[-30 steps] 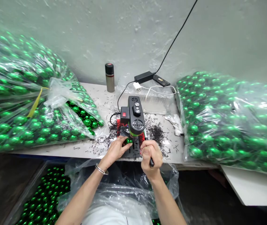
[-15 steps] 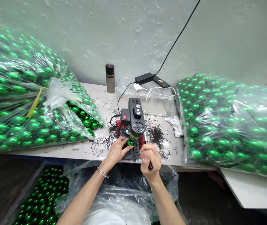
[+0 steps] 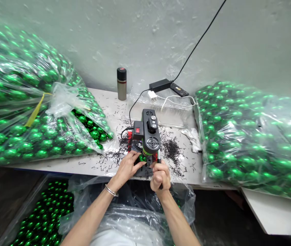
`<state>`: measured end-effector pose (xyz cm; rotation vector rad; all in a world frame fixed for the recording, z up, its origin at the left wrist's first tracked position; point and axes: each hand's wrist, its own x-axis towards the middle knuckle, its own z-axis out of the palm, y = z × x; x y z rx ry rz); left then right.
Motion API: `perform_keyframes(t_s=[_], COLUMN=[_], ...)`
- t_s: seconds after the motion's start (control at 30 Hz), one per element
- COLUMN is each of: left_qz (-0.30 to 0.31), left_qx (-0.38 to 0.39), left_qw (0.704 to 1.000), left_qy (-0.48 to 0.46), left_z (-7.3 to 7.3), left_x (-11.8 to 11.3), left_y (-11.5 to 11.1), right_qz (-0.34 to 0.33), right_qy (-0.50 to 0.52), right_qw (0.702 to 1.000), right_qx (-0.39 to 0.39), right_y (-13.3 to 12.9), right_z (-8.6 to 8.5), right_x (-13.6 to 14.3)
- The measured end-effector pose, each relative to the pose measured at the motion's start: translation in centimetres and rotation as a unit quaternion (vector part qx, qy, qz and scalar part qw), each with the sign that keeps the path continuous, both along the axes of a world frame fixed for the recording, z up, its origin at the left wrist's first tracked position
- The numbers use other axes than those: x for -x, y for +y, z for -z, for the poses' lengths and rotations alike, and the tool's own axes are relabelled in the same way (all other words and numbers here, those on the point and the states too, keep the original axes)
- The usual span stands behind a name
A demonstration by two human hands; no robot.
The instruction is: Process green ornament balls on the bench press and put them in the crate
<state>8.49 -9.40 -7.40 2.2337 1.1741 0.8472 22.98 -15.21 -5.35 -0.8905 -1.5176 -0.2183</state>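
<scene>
one left hand (image 3: 128, 168), half-curled, pinching green ball (image 3: 142, 158), best held steady under machine (image 3: 150, 132); one right hand (image 3: 161, 176), fisted round lever (image 3: 159, 160).

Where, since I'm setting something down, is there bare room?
Left of the bottle, toward the left bag, the table looks mostly bare; so does the white board in front of the right bag. Black scraps crowd around the machine.
</scene>
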Motion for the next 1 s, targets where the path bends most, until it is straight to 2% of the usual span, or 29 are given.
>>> perform_keyframes(t_s=[0.17,0.27,0.33,0.43,0.57,0.63,0.73,0.8,0.9,0.97,1.0], left_qz=[0.002,0.0,-0.002,-0.007,-0.013,0.002,0.002,-0.053,-0.178,-0.234,-0.237], left_qx=[0.011,0.019,0.024,0.029,0.025,0.017,-0.023,-0.067,-0.109,-0.085,-0.061], left_qw=[1.0,1.0,1.0,1.0,0.999,0.999,0.999,0.996,0.977,0.963,0.96], left_qy=[0.001,0.002,0.006,-0.003,-0.046,-0.05,-0.027,-0.01,0.035,0.101,0.138], left_z=[-0.4,-0.6,-0.8,-1.0,-1.0,-0.9,-0.6,-0.8,-1.8,-2.7,-3.0], left_x=[0.1,-0.1,-0.2,-0.1,1.2,2.5,4.6,6.0,7.5,7.9,7.9], left_y=[0.0,0.1,0.3,0.0,-2.8,-4.7,-5.7,-4.0,1.2,5.0,6.5], right_qz=[-0.006,-0.013,-0.014,-0.001,-0.005,-0.015,-0.011,-0.007,-0.004,-0.003,-0.004], right_qy=[-0.031,-0.046,-0.034,0.005,0.058,0.059,0.058,0.063,0.071,0.074,0.073], right_qw=[0.999,0.999,0.999,0.999,0.993,0.992,0.994,0.994,0.993,0.993,0.993], right_qx=[0.022,0.022,0.022,0.041,0.103,0.11,0.095,0.089,0.089,0.089,0.089], right_y=[0.0,-0.2,-0.4,-0.6,-0.8,-0.8,-0.8,-0.9,-0.9,-0.9,-0.9], right_z=[0.2,-0.4,-1.5,-4.6,-9.1,-10.0,-9.5,-8.8,-8.2,-8.2,-8.2], right_x=[-0.2,-0.3,-0.3,-0.2,0.1,0.3,0.5,0.6,0.7,0.8,0.8])
